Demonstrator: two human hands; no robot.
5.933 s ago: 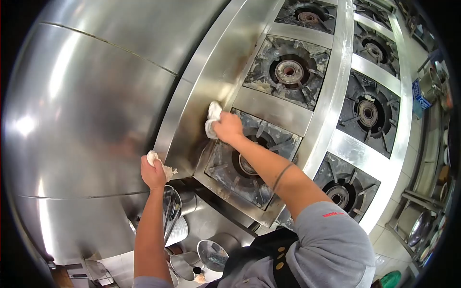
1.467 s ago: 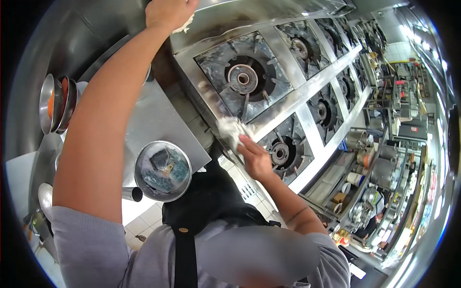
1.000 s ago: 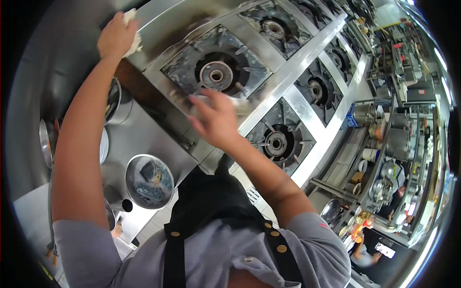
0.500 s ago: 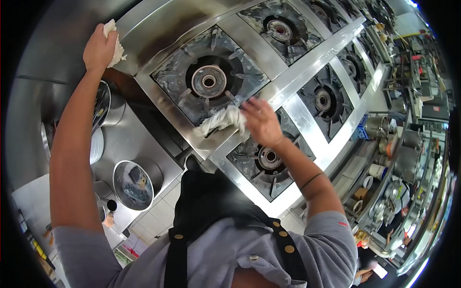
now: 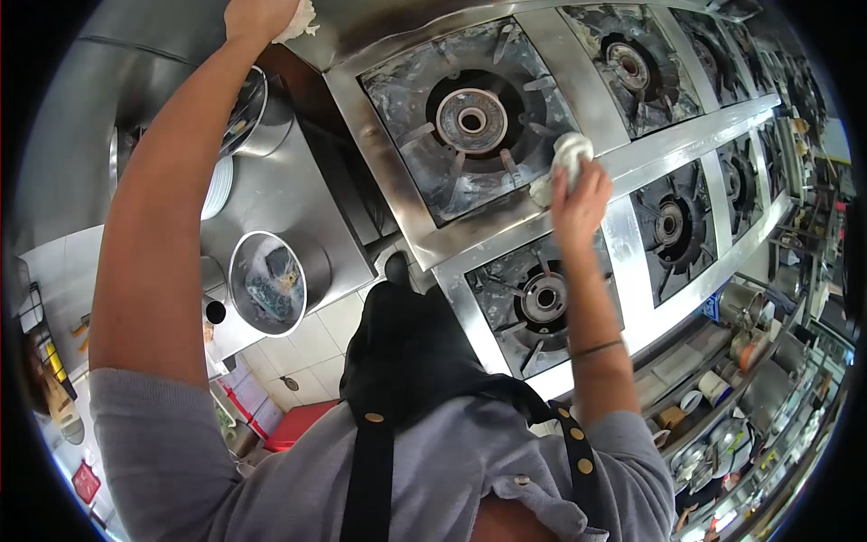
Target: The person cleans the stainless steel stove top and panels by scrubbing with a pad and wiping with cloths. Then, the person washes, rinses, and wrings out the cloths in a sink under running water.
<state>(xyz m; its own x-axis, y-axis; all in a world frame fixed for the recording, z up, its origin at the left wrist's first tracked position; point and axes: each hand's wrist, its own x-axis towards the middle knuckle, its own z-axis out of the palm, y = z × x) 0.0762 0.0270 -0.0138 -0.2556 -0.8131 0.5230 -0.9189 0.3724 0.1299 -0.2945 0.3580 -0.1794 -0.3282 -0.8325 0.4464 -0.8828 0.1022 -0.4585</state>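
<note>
My right hand [image 5: 582, 200] is closed on a whitish cloth [image 5: 572, 155], which touches the steel rim at the right corner of the nearest large burner [image 5: 471, 120]. At the top left, my left hand [image 5: 262, 18] grips a second, cream cloth [image 5: 298, 22] beside the steel back panel of the stove. Only part of that hand is in view. A smaller burner [image 5: 545, 296] lies just below my right forearm's side of the stove, in the front row.
Left of the stove, a steel counter [image 5: 271, 194] bears a pot of soapy water [image 5: 269, 284], stacked white plates [image 5: 218, 188] and a pot with utensils [image 5: 246, 108]. More burners [image 5: 669, 221] run to the right. Shelves with cookware [image 5: 722, 443] stand at the lower right.
My right hand has moved right along the stove rim and now grasps the cloth that lay under its spread fingers. My left hand, with its cloth, is nearer the top edge. The view has shifted.
</note>
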